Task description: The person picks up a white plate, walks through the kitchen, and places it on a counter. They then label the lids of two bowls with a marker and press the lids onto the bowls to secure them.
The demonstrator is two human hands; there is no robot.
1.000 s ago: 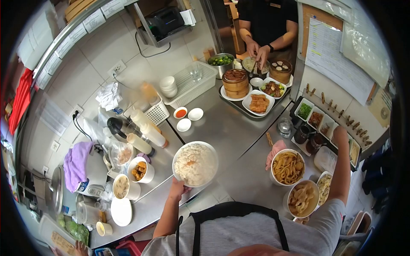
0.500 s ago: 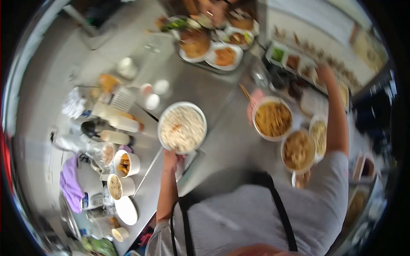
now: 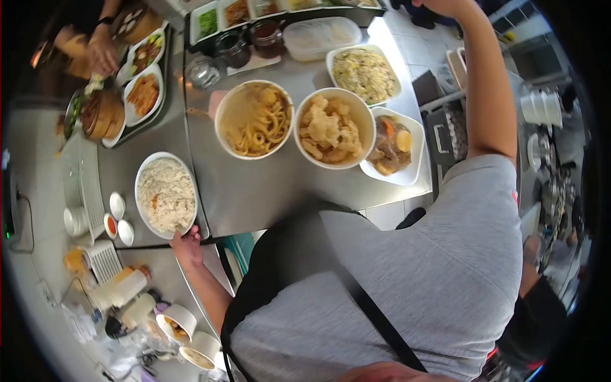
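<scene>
My left hand (image 3: 187, 249) is at the near rim of a white bowl of whitish, shredded-looking food (image 3: 167, 194), its fingers closed on the edge. A small orange patch lies on that food. Stretched far forward, my right hand (image 3: 444, 6) is cut off by the top edge, so its fingers are mostly hidden. Nearest it are the condiment tray (image 3: 289, 14) and a lidded plastic container (image 3: 321, 38). Between my arms stand a bowl of thick noodles in broth (image 3: 254, 121), a bowl of fried pieces (image 3: 334, 127), a fried rice dish (image 3: 364, 73) and a glass-noodle dish (image 3: 393, 149).
Small sauce cups (image 3: 111, 225) stand left of the whitish bowl. Dark jars (image 3: 233, 49) and a glass (image 3: 203, 71) line the back. Another person's hand (image 3: 102, 54) is near plated food at the far left. Bottles (image 3: 121, 286) and paper tubs (image 3: 177, 323) crowd the lower left.
My view has swung right, so the table appears turned and shifted left. My right hand has moved from over the condiment tray to beyond its right end. My left hand stays at the bowl.
</scene>
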